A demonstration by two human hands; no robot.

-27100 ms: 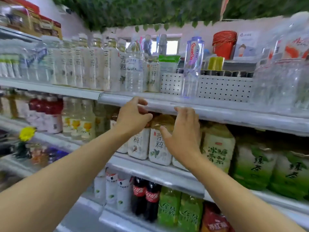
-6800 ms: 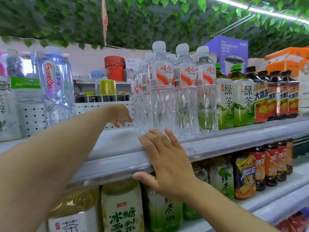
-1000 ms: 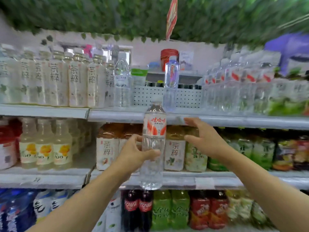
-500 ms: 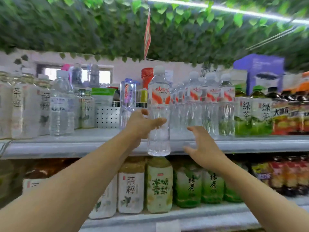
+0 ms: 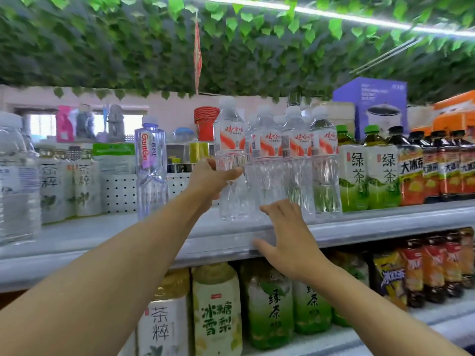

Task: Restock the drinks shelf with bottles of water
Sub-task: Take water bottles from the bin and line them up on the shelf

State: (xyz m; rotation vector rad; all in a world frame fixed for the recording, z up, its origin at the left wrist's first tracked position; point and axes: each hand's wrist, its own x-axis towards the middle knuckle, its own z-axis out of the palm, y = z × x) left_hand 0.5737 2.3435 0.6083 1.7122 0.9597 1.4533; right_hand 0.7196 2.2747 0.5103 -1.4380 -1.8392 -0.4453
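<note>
Clear plastic with a red and white label: that is the water bottle. It stands straight up, cap on top, at the left end of a row of the same water bottles on the drinks shelf. The left hand is wrapped around its middle from the left side, thumb in front. The bottom looks to be at the shelf; I cannot tell if it is touching. The right hand is open and lies flat on the near shelf edge, just right of the bottle. Green tea bottles stand farther right.
</note>
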